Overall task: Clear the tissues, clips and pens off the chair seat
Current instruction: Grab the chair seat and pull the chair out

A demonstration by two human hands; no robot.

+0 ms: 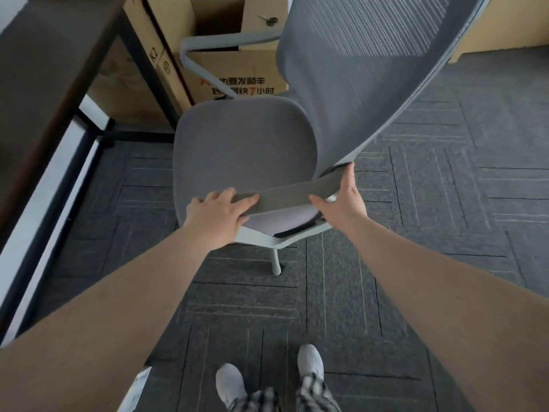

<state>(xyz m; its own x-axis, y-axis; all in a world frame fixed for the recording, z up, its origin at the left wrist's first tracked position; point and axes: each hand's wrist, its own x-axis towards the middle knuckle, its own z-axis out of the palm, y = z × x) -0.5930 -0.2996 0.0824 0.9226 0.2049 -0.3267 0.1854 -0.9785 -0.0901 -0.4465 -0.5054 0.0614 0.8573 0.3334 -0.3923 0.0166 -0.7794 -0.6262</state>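
A grey office chair stands in front of me with its mesh backrest (371,69) leaning to the right. Its grey fabric seat (243,144) is bare: I see no tissues, clips or pens on it. The near armrest (285,193) runs across the seat's near edge. My left hand (219,215) grips the armrest's left end, fingers curled over it. My right hand (341,197) holds the armrest's right end, next to the backrest's lower corner.
A dark desk (44,69) with black legs fills the left side. Cardboard boxes (234,72) stand behind the chair, with a key on one flap. The far armrest (214,44) is in front of the boxes. Grey carpet tiles (445,203) cover the floor; my feet are below.
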